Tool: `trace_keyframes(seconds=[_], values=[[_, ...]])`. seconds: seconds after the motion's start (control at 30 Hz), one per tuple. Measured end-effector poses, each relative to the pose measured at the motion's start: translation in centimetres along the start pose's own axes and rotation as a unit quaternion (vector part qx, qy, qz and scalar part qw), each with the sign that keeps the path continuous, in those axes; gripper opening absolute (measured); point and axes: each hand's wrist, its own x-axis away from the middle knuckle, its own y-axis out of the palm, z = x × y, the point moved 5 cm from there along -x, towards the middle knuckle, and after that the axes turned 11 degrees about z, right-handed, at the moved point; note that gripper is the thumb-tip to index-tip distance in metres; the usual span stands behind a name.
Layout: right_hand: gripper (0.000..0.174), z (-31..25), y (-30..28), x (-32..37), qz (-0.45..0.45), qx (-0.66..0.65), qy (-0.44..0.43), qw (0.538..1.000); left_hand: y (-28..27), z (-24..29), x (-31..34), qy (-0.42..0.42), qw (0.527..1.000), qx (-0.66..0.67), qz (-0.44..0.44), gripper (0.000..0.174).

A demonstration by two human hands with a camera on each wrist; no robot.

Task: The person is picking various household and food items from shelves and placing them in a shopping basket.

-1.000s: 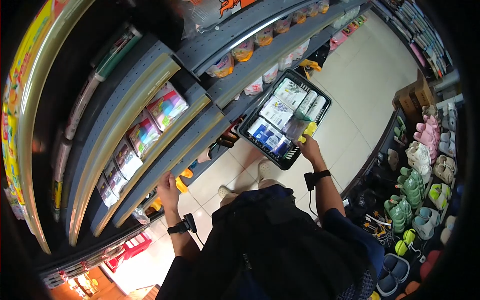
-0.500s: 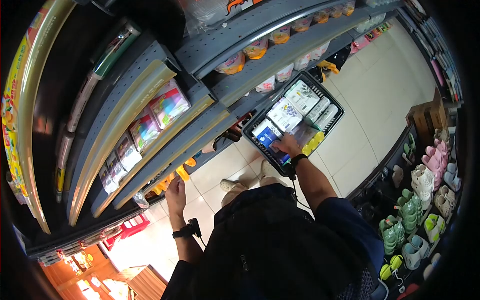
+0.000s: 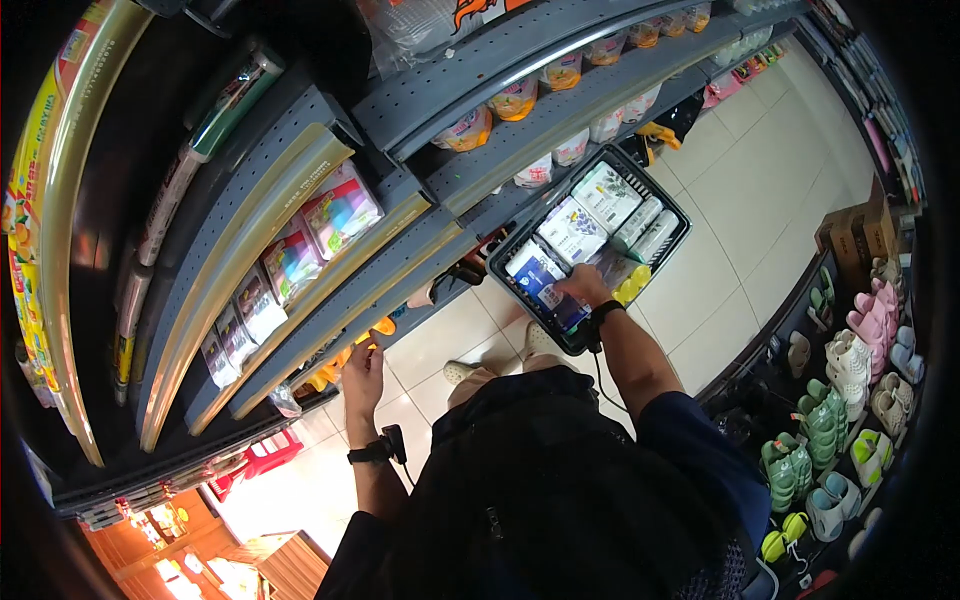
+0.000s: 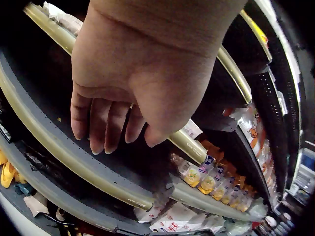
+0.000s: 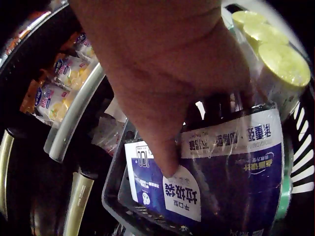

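Observation:
A black shopping basket (image 3: 655, 183) stands on the floor against the shelf. My right hand (image 3: 590, 287) reaches into it and grips a blue-and-white pack of garbage bags (image 5: 231, 172), thumb across the printed front and fingers behind the top edge. Beside that hand lies a clear-wrapped pack with yellow round ends (image 5: 283, 61). White printed packs (image 3: 572, 230) and wrapped rolls (image 3: 645, 230) fill the rest of the basket. My left hand (image 3: 362, 385) hangs near the lower shelf edge, fingers loosely bent, holding nothing.
Grey shelving (image 3: 390, 205) runs along the left, with boxed goods (image 3: 340, 210) and orange-based packages (image 3: 512, 98) on it. To the right, a low rack carries rows of clogs and slippers (image 3: 825, 415). A cardboard box (image 3: 858, 238) stands beyond it.
My right hand has left the yellow-ended pack, which lies in the basket now, and moved left onto the garbage bags. My left hand shifted slightly to the right and down.

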Motion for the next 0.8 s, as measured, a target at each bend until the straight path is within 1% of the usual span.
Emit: trace_keyframes(seconds=[0.07, 0.1, 0.17, 0.2, 0.27, 0.3, 0.33, 0.4, 0.43, 0.47, 0.53, 0.57, 0.6, 0.67, 0.7, 0.73, 0.77, 0.8], values=[[0.062, -0.8, -0.6, 0.1, -0.076, -0.026, 0.005, 0.997, 0.1, 0.1, -0.2, 0.003, 1.000, 0.009, -0.003, 0.032], [0.062, -0.7, -0.6, 0.2, -0.075, -0.027, 0.006, 0.997, 0.4, -0.4, -0.4, 0.006, 1.000, 0.010, -0.005, 0.033], [0.061, -1.7, -0.7, 0.5, -0.042, -0.049, -0.095, 0.993, 0.8, -1.4, -0.8, 0.010, 1.000, 0.010, -0.008, 0.034], [0.061, -1.6, -0.6, 0.6, -0.041, -0.050, -0.094, 0.994, 0.9, -1.8, -1.1, 0.024, 1.000, 0.006, 0.001, 0.035], [0.059, -2.6, -2.9, 1.7, 0.039, -0.012, -0.123, 0.992, 0.8, -1.8, -1.1, 0.036, 0.999, 0.003, 0.009, 0.036], [0.051, -2.9, -4.3, 2.3, 0.049, -0.039, -0.118, 0.991, 1.0, -1.5, -1.2, 0.034, 0.999, 0.005, -0.006, 0.036], [0.051, -3.6, -5.8, 3.3, 0.049, -0.038, -0.117, 0.991, 1.2, -1.3, -1.3, 0.032, 0.999, 0.007, -0.020, 0.037], [0.050, -4.4, -8.0, 4.6, 0.042, -0.211, -0.073, 0.974, 2.1, -1.8, -1.7, 0.034, 0.999, 0.025, -0.028, 0.037], [0.047, -4.3, -7.6, 4.7, 0.054, -0.360, -0.110, 0.925, 2.5, -1.9, -1.9, 0.036, 0.998, 0.043, -0.035, 0.038], [0.047, -5.5, -8.7, 5.6, 0.055, -0.360, -0.109, 0.925, 2.5, -0.8, -2.0, 0.036, 0.998, 0.044, -0.036, 0.038], [0.052, -9.0, -11.1, 7.8, -0.064, -0.476, -0.122, 0.868, 3.4, 1.6, -2.1, 0.069, 0.995, 0.009, -0.077, 0.039], [0.057, -10.5, -12.0, 8.7, -0.104, -0.460, -0.150, 0.869, 4.3, 1.9, -2.2, 0.069, 0.992, 0.044, -0.097, 0.044], [0.060, -11.6, -12.1, 9.3, -0.126, -0.475, -0.152, 0.857, 4.8, 2.6, -2.1, 0.069, 0.992, 0.045, -0.099, 0.044], [0.065, -13.6, -11.8, 10.3, -0.146, -0.466, -0.182, 0.853, 5.5, 5.6, -1.7, 0.122, 0.983, 0.048, -0.128, 0.051], [0.068, -14.8, -11.5, 11.0, -0.154, -0.474, -0.190, 0.846, 5.8, 6.9, -1.6, 0.127, 0.979, 0.029, -0.155, 0.060], [0.070, -16.0, -11.0, 11.7, -0.164, -0.481, -0.198, 0.838, 6.3, 7.4, -1.5, 0.128, 0.979, 0.029, -0.156, 0.060], [0.075, -17.1, -10.2, 12.1, -0.187, -0.507, -0.206, 0.816, 7.0, 7.9, -1.2, 0.132, 0.971, 0.058, -0.190, 0.064], [0.076, -18.0, -9.1, 12.6, -0.221, -0.501, -0.192, 0.814, 7.6, 8.4, -0.9, 0.135, 0.962, 0.086, -0.223, 0.068]])
